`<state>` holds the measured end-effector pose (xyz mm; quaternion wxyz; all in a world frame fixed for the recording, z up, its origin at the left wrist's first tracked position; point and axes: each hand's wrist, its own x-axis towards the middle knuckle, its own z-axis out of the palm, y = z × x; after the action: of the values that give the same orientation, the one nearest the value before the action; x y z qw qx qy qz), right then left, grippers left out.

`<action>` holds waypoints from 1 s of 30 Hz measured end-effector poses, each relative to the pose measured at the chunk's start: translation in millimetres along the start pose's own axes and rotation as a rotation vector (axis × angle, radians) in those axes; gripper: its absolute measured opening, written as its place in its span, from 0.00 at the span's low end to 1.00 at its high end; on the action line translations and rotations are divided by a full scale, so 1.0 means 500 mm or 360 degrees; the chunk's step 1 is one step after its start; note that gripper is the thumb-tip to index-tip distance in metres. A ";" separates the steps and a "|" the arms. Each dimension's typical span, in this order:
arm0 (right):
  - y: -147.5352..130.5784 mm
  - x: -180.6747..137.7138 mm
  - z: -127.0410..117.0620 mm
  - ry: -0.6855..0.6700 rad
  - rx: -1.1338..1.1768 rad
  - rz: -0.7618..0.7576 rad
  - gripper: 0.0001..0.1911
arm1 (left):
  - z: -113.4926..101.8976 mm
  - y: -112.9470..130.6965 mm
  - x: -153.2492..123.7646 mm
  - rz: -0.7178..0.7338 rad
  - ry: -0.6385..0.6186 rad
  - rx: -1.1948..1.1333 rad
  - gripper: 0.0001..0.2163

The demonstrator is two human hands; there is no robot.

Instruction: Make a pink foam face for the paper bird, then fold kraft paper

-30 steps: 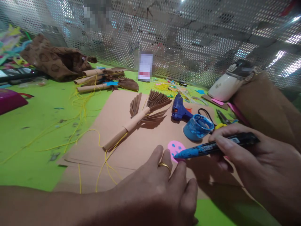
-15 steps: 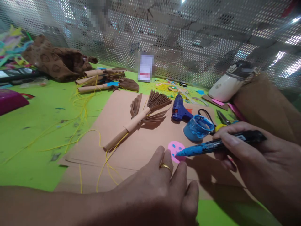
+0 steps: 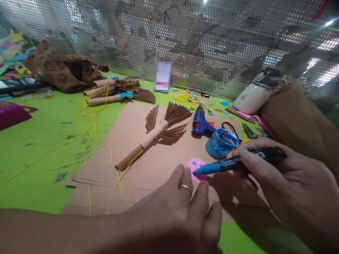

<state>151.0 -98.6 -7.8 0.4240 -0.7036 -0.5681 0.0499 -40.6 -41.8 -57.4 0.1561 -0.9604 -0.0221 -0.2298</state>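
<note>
My right hand [image 3: 280,180] grips a black permanent marker [image 3: 238,161] whose front end is smeared with blue paint. Its tip touches a small pink paper circle [image 3: 195,164] that bears blue dots. Fingers spread, my left hand [image 3: 182,201] rests on brown paper [image 3: 159,169], fingertips at the circle's near edge. It wears a ring and grasps nothing. Just beyond the marker stands an open jar of blue paint [image 3: 221,144]. Up and to the left of the circle lies a rolled paper tube with pleated fans [image 3: 153,135] and yellow string.
A blue glue gun [image 3: 201,121] lies behind the jar, with scissors [image 3: 249,131] to its right. More fan-ended tubes [image 3: 106,100], a brown patterned cloth bag [image 3: 63,68] and yellow string scraps sit farther back. A white bottle [image 3: 254,93] leans at the right before a perforated metal screen [image 3: 185,42].
The marker tip has shifted slightly left on the pink circle, and my right hand has moved left with it. My left hand stays almost where it was.
</note>
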 end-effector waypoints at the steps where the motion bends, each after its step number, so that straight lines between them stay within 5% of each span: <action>1: 0.000 0.000 0.001 -0.0006 0.0016 0.0008 0.13 | -0.001 0.000 0.001 0.0001 -0.0029 -0.0015 0.17; 30: 0.003 -0.003 -0.004 0.0119 0.0047 0.0072 0.13 | 0.000 0.002 0.001 -0.0038 -0.0016 0.0003 0.15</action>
<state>152.8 -100.8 -7.9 0.4541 -0.7113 -0.5349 0.0414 -39.9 -42.8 -57.5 0.1540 -0.9611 -0.0347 -0.2267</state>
